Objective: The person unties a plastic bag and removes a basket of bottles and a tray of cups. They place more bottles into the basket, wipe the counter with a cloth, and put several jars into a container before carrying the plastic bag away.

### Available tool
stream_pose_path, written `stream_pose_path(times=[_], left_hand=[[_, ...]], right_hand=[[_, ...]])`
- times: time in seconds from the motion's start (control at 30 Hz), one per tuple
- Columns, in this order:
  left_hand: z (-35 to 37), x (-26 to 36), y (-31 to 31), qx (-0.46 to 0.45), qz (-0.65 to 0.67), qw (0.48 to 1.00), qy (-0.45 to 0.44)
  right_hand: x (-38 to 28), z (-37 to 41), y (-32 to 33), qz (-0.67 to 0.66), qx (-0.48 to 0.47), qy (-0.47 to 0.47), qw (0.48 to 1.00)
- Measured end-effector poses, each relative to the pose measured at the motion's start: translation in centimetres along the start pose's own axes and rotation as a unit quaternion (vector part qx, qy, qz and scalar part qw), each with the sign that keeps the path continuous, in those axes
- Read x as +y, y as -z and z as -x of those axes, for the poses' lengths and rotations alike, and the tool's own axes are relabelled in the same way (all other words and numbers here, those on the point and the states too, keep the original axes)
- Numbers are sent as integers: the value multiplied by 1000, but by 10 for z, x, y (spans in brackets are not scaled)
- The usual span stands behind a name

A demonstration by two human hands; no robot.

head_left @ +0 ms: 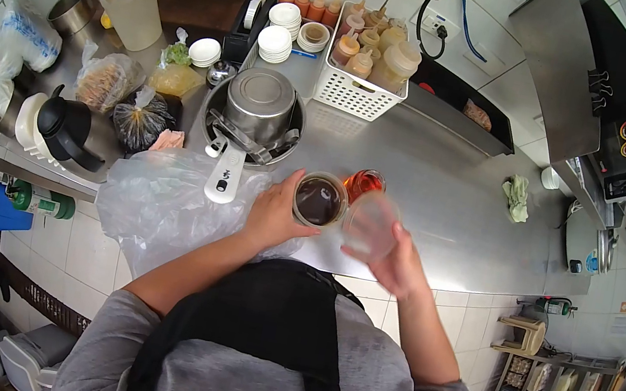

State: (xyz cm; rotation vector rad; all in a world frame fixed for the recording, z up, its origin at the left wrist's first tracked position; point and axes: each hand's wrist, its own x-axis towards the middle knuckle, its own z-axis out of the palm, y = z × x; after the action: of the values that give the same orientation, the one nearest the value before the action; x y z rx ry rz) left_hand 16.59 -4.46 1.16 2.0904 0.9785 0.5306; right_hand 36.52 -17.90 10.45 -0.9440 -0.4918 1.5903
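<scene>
Over smooth steel, hands hold plastic (translucent, round).

Left forearm and right forearm both angle inward and forward, left hand curled in a wide C with the thumb stretched out, right hand near it, bent and kinda blurry.

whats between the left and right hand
Head view: a cup of dark liquid in the left hand and a blurred clear item in the right hand.
</scene>
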Motion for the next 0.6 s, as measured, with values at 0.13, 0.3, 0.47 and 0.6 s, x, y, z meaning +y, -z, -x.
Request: stream_pose_path(times=[0.13,0.3,0.47,0.6], left_hand=[[-4,7,3,18,23,1000,-10],[-5,-5,-8,63,45,997,-19],[-10,-8,-13,129,47,990,-35],[-9,-10,-15,162,2,986,-46]], right_hand=[[34,29,3,-104,74,-76,989],[49,25,10,-74,123,-91,985],[87,-8,27,-110,200,-76,971],[96,-13,30,-82,212,-46,973]])
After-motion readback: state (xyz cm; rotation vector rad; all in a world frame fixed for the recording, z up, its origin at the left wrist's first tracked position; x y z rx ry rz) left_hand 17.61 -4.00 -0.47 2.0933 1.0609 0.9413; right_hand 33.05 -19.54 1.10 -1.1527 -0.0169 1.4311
